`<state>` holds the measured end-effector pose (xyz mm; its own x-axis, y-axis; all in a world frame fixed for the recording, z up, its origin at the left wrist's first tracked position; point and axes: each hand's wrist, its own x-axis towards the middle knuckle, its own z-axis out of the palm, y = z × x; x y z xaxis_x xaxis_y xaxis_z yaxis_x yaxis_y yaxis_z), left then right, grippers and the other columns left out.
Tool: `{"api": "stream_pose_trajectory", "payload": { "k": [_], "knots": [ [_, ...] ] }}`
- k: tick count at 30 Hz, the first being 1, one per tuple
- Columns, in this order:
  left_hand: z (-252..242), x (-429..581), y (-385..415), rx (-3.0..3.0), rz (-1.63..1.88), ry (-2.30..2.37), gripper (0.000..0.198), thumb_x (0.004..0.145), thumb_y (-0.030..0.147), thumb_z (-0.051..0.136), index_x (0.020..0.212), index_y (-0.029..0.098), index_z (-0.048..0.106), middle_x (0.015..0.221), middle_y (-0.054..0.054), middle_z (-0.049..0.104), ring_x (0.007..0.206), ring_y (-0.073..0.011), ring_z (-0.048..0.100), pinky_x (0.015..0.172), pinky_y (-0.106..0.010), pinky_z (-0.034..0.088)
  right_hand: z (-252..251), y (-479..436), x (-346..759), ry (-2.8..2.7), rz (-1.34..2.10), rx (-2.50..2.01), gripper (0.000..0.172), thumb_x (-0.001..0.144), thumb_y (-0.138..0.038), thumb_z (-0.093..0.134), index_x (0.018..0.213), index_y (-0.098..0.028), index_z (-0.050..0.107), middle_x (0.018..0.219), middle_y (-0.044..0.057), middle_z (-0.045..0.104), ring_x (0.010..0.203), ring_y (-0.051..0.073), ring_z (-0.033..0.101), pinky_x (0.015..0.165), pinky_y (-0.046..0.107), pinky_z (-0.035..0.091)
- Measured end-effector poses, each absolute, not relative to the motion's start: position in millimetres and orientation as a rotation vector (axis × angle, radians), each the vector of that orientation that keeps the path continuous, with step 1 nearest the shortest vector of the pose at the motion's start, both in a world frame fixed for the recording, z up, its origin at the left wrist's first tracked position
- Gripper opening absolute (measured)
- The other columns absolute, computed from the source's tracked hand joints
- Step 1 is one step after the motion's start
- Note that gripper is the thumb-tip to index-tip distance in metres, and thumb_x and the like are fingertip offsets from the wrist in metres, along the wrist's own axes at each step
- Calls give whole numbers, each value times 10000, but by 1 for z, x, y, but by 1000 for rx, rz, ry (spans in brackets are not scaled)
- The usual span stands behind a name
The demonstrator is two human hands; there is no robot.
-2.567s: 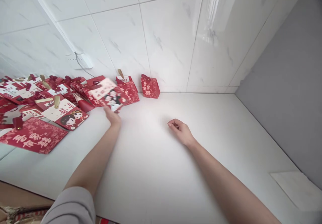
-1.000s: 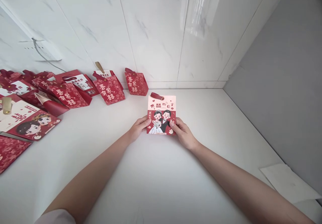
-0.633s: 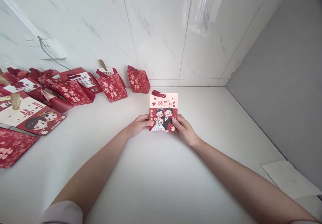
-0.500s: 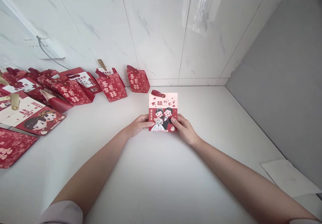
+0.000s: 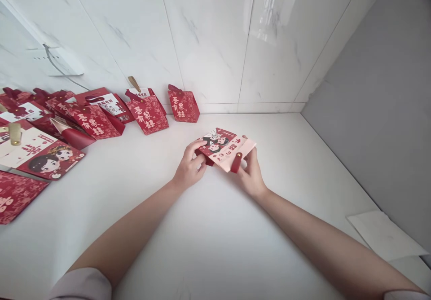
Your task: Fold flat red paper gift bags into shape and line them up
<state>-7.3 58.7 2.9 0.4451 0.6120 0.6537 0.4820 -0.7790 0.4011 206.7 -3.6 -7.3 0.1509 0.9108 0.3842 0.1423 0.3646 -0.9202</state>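
Two hands (image 5: 188, 167) (image 5: 253, 174) pinch one tilted red box (image 5: 226, 148), seemingly hiding some right-hand fingertips; the leftmost boxes (image 5: 20, 196) are cut off.

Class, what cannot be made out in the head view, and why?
Head view:
Red-and-cream cardboard gift box: any contents, hidden by its panels.
Right hand: some fingers, behind the box.
Lowest red floral paper bag: one end, cut off by left picture edge.
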Motion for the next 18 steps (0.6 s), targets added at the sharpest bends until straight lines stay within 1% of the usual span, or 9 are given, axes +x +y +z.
{"api": "stream_pose_trajectory", "payload": {
  "k": [2, 3, 5, 7, 8, 10, 13, 15, 18],
  "knots": [
    [5, -11, 64, 2756, 1322, 947, 111, 884, 153, 578, 813, 191, 653, 1343, -116, 597, 1391, -281, 480, 1158, -503, 457, -7, -3, 207, -1238, 839, -1025, 803, 890, -443, 659, 1545, -304, 216, 1608, 115, 338, 1439, 290, 401, 1121, 472, 430],
    [6, -14, 67, 2846, 1359, 941, 122, 887, 126, 563, 839, 196, 650, 1323, -105, 620, 1383, -270, 491, 1157, -512, 459, -8, -1, 207, -1181, 885, -1003, 801, 876, -446, 675, 1535, -299, 242, 1591, 115, 375, 1397, 288, 455, 1088, 459, 460],
    [8, -22, 77, 2978, 1406, 920, 154, 894, 92, 546, 863, 207, 644, 1305, -78, 651, 1371, -250, 505, 1162, -506, 460, -9, 4, 208, -1057, 1045, -947, 645, 872, -474, 661, 1430, -263, 416, 1466, 116, 538, 1249, 278, 587, 1000, 439, 517],
    [9, -30, 86, 3065, 1387, 918, 171, 904, 86, 534, 860, 213, 641, 1312, -56, 663, 1377, -236, 503, 1169, -480, 462, -9, 11, 211, -910, 1318, -876, 446, 898, -528, 590, 1216, -215, 587, 1188, 112, 711, 1048, 264, 687, 893, 420, 556],
    [10, -33, 89, 3094, 1368, 931, 176, 908, 89, 529, 849, 213, 639, 1314, -50, 666, 1379, -232, 504, 1166, -467, 467, -9, 14, 212, -839, 1442, -842, 416, 906, -552, 562, 1122, -203, 630, 1048, 104, 747, 955, 254, 709, 855, 409, 562],
    [10, -35, 92, 3146, 1341, 950, 180, 912, 95, 529, 820, 209, 634, 1316, -42, 670, 1373, -227, 512, 1150, -444, 483, -6, 18, 214, -747, 1576, -802, 388, 889, -560, 595, 1009, -200, 672, 882, 75, 755, 826, 224, 711, 812, 378, 562],
    [8, -32, 89, 3206, 1292, 918, 195, 906, 94, 537, 784, 213, 630, 1306, -29, 682, 1357, -217, 529, 1131, -426, 493, -2, 18, 215, -772, 1606, -789, 335, 799, -474, 762, 1004, -218, 693, 900, 42, 751, 795, 189, 683, 760, 323, 545],
    [6, -27, 85, 3213, 1235, 929, 206, 904, 95, 534, 770, 219, 630, 1291, -24, 692, 1336, -213, 549, 1125, -434, 490, -1, 17, 214, -821, 1620, -787, 371, 757, -444, 817, 1034, -233, 688, 916, 29, 743, 766, 175, 652, 710, 305, 522],
    [4, -22, 80, 3194, 1230, 1039, 198, 896, 105, 535, 754, 219, 613, 1278, -26, 699, 1310, -224, 571, 1168, -496, 426, -1, 18, 215, -890, 1632, -796, 359, 765, -474, 808, 996, -237, 670, 777, -6, 699, 626, 136, 561, 626, 284, 462]
  ]
}}
